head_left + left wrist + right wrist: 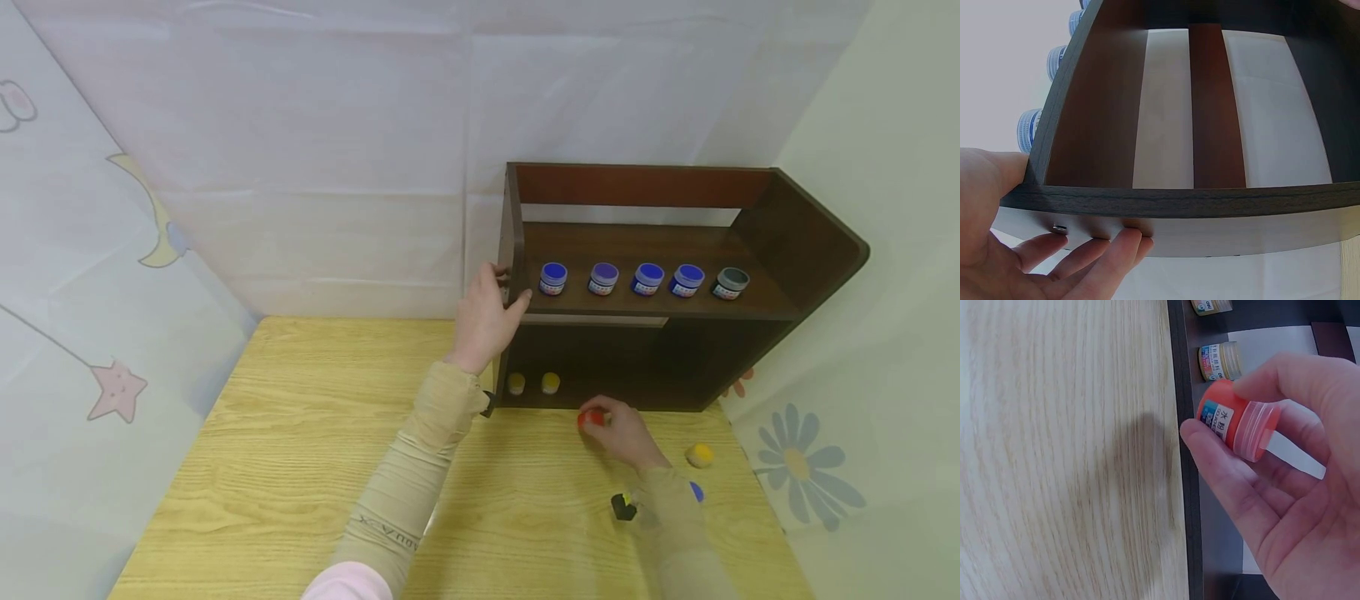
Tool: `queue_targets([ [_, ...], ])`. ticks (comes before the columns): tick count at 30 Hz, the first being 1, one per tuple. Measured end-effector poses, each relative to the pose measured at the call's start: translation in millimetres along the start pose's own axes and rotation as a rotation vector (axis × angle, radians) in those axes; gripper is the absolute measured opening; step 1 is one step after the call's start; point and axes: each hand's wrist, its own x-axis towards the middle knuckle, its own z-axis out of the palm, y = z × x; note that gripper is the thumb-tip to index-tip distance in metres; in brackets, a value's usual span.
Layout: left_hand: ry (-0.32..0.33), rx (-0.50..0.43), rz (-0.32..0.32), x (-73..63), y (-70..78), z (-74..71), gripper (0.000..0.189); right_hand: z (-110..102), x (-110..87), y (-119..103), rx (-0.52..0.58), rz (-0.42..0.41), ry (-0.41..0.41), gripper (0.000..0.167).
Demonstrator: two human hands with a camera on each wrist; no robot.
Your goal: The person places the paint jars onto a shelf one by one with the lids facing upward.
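Observation:
My right hand (624,433) pinches a small paint jar (1232,422) with red paint and a clear lid between thumb and fingers, tilted, by the front edge of the lower shelf. A dark brown wooden shelf unit (645,310) stands against the back wall. My left hand (486,323) grips its left side panel, the thumb around the front edge and the fingers (1119,250) on the outer face. Two yellow paint jars (551,383) stand at the left of the lower level. Along the upper level runs a row of jars with blue and purple lids (603,278), ending in a dark green-grey one (731,283).
On the wooden table (322,433), a yellow-topped jar (701,455) stands right of my right hand. A blue-topped jar (697,492) is partly hidden by the right sleeve. White printed sheeting (825,375) covers the walls, close beside the shelf's right side.

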Motion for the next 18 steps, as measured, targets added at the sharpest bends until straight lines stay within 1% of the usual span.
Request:
queue_targets([
  [5, 0.003, -0.004, -0.002, 0.2, -0.5, 0.3, 0.050, -1.7, 0.6, -1.3, 0.018, -0.004, 0.022, 0.026],
  [11, 0.007, -0.001, 0.002, 0.6, -0.9, 0.5, 0.050, -3.0, 2.9, 0.6, 0.033, -0.018, 0.044, 0.035],
  [14, 0.007, 0.000, 0.004, 0.6, -1.0, 0.7, 0.050, -3.6, 4.1, 1.1, 0.023, -0.024, 0.050, 0.039],
  [18, 0.003, -0.001, 0.002, 0.5, -0.9, 0.4, 0.050, -3.7, 5.6, 0.2, -0.001, -0.043, 0.085, 0.041],
])
